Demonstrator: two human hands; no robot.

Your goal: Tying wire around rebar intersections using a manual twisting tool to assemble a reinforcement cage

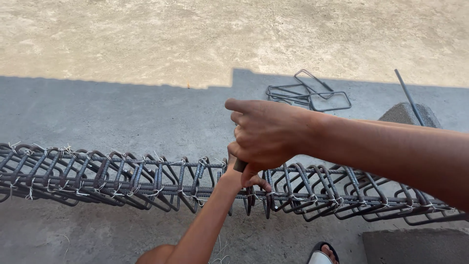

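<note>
Head view, looking down: a long rebar cage (122, 178) runs across the frame, left edge to right edge, lying over a grey concrete floor (122, 117). Its stirrups (337, 190) lean in a row, tied to the long bars with pale wire ties (156, 191).

Right hand (266, 139) comes in from the right, arm stretched over the cage, and sits just above the cage's top bar, near its middle. Fingers are curled tight round a dark tool handle (240, 165), only a short stub of it showing below the fist; forefinger juts out to the left. What the tool's tip is doing, I cannot tell, the fist hides it.

Left hand (244, 177) rises from the bottom of the frame, right under the right hand, touching the cage at the same spot. Its fingers wrap over the cage's bar there, closed on it, with fingertips (261, 183) showing on the right side.

Beyond the cage, on the floor behind the right hand, lies a small heap of loose stirrups (312, 95). Right of that heap, a grey block (405, 113) with a thin rod (408, 95) leaning across it. Farther back, sunlit sandy ground (234, 34). Below the cage, at the bottom edge, a sandalled foot (322, 254).
</note>
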